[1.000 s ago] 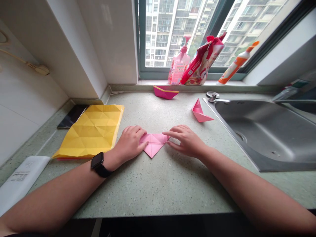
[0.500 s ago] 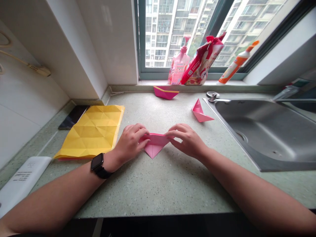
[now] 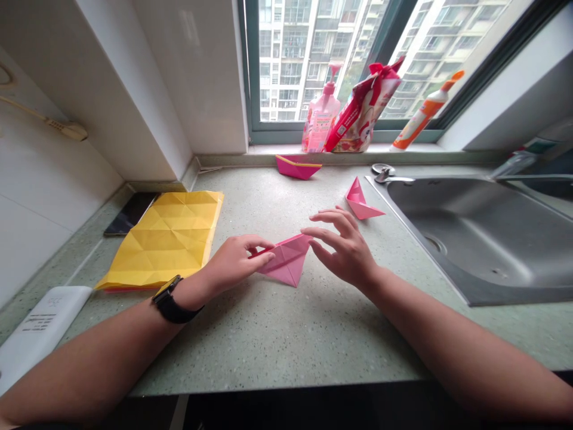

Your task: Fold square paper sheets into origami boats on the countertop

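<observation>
A piece of folded pink paper (image 3: 289, 260), creased into a triangle with its point toward me, is tilted over the counter. My left hand (image 3: 237, 260), with a black watch on its wrist, pinches the paper's left corner between thumb and fingers. Close to the right corner is my right hand (image 3: 342, 245), fingers spread and thumb apart; whether a fingertip touches the paper I cannot tell. Behind it sits a pink paper boat (image 3: 362, 206). Another boat, darker pink with a yellow edge (image 3: 299, 168), rests near the window ledge.
Creased yellow paper sheets (image 3: 172, 233) lie at left, overlapping a dark flat device (image 3: 129, 214). A white oblong object (image 3: 42, 328) is at the near left. The steel sink (image 3: 465, 263) takes up the right. Bottles and a red bag (image 3: 358, 113) stand on the sill.
The right hand has let go of the paper's right corner and its fingers have spread. The paper has turned, its right side rising and its lower point shifting right. The left hand keeps its pinch.
</observation>
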The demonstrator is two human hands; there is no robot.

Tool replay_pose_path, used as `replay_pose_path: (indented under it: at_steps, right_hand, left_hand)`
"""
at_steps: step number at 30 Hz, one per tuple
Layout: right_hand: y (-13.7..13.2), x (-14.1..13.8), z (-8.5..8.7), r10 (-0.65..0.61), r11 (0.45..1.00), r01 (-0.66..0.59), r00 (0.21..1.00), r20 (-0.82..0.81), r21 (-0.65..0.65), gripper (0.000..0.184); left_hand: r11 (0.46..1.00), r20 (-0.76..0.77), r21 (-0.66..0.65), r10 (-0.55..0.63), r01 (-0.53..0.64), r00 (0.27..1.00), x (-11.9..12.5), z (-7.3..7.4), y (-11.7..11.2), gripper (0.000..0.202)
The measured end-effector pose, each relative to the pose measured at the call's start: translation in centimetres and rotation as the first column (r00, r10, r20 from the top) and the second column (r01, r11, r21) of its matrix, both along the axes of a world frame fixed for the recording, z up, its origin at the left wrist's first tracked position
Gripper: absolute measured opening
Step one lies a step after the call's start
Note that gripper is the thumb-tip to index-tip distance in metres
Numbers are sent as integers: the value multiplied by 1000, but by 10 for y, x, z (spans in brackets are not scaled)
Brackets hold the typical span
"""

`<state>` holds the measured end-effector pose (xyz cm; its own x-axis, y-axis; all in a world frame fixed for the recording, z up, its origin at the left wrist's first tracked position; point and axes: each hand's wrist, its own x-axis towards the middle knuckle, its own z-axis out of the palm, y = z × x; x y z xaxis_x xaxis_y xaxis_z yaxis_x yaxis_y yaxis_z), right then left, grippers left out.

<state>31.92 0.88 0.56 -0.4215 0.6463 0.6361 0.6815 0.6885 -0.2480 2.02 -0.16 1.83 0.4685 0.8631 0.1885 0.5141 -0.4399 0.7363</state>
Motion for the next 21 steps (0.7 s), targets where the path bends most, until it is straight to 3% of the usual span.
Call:
replay_pose_path:
  at_steps: [2, 5, 7, 10, 13, 15, 21]
  right_hand:
    - [-3, -1, 3, 5, 1000, -4, 998, -55, 26, 30]
    - [-8, -4, 5, 45, 998, -49, 994, -96, -39, 29]
    - [-11, -8, 2, 68, 988, -84, 989, -128, -129, 24]
    - [-12, -15, -5, 72, 934, -138, 976, -204, -329, 29]
    - [-12, -22, -14, 52, 822, -206, 955, -291, -530, 37]
    - [-11, -26, -18, 15, 773, -225, 941, -337, -594, 39]
    - [-7, -27, -26, -68, 765, -198, 922, -382, -613, 28]
  left_hand:
    - [998, 82, 41, 42, -45, 996, 1, 0, 0, 29]
    - [962, 120, 252, 80, -108, 990, 1, -2, -3, 38]
    - [901, 23, 426, 76, -78, 997, 1, -5, -8, 46]
    - [809, -190, 582, 30, 88, 981, 4, -12, -15, 56]
    - [780, -302, 592, -20, 204, 953, 9, -17, -22, 59]
    - [779, -323, 581, -46, 237, 945, 11, -19, -26, 60]
    - [785, -317, 571, -58, 239, 947, 13, -18, -29, 59]
